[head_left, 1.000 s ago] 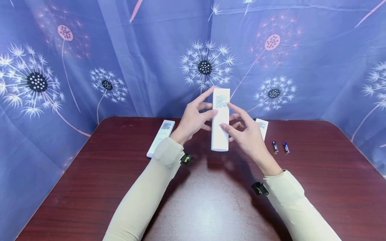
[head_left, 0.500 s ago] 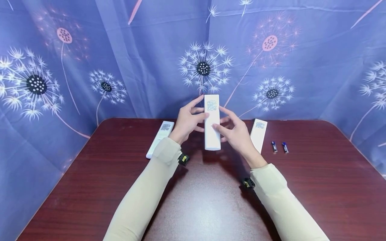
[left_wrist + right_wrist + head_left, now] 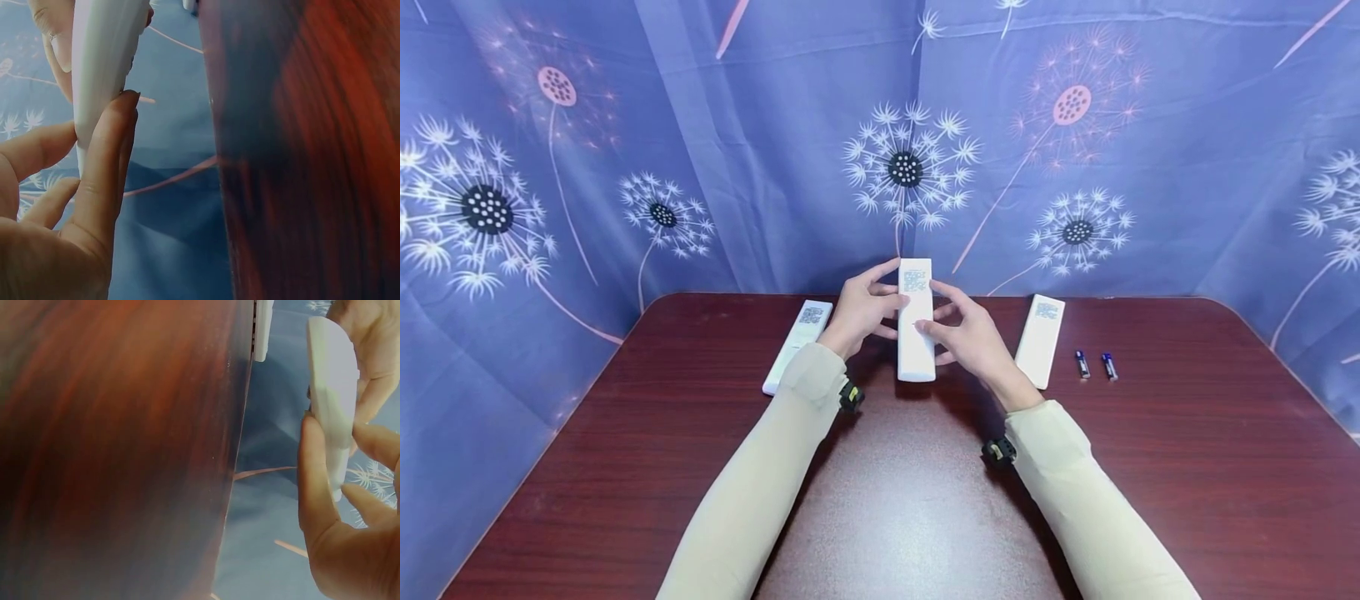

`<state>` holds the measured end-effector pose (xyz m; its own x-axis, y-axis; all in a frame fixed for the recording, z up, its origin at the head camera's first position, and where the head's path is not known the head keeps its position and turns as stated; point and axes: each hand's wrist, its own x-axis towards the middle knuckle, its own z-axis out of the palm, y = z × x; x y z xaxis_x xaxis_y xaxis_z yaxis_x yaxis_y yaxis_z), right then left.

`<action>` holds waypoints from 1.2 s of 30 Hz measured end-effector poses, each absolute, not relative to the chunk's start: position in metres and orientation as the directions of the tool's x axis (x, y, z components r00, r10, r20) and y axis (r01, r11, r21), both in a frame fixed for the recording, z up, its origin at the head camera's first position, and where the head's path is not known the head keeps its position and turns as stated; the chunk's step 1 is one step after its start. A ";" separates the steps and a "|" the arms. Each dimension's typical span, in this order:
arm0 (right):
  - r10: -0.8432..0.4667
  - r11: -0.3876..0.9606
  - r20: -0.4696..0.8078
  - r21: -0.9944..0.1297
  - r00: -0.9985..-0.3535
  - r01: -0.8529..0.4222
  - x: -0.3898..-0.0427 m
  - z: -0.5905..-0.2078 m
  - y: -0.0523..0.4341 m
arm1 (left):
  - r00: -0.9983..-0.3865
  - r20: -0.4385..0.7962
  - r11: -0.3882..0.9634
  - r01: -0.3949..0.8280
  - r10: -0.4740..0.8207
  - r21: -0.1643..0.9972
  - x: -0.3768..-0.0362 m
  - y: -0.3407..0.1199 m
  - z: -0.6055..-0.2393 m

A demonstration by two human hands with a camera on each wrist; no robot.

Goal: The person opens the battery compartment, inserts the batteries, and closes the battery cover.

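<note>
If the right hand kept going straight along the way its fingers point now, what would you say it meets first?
The right hand points up and to the left, and its fingers already hold the white remote. Past the remote, the left hand lies next in that line, though depth is hard to judge.

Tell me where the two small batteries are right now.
In the head view the two batteries lie side by side on the table, on the person's right, just right of the right-hand white remote, clear of both hands.

We see the white remote (image 3: 916,321) held upright above the bench (image 3: 1150,467), label side facing us, back cover closed.
</note>
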<state>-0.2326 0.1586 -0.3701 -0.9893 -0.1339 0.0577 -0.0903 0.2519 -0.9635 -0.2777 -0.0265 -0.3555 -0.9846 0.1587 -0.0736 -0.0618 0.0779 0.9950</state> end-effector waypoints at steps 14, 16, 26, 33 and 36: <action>-0.210 0.302 -0.144 -0.950 -0.967 0.076 -0.241 -0.378 0.157 | -0.969 -0.169 0.133 -0.146 0.180 0.980 -0.283 -0.027 -0.377; -0.211 0.306 -0.168 -0.947 -0.963 0.099 -0.242 -0.379 0.157 | -0.966 -0.189 0.144 -0.165 0.178 0.976 -0.283 -0.027 -0.381; -0.222 0.357 -0.234 -0.923 -0.946 0.145 -0.248 -0.379 0.149 | -0.960 -0.240 0.217 -0.206 0.144 0.954 -0.283 -0.029 -0.383; -0.227 0.359 -0.271 -0.916 -0.935 0.178 -0.251 -0.382 0.147 | -0.970 -0.215 0.243 -0.183 0.111 0.952 -0.281 -0.029 -0.380; -0.227 0.360 -0.274 -0.915 -0.934 0.181 -0.251 -0.382 0.146 | -0.972 -0.214 0.251 -0.185 0.097 0.950 -0.280 -0.029 -0.380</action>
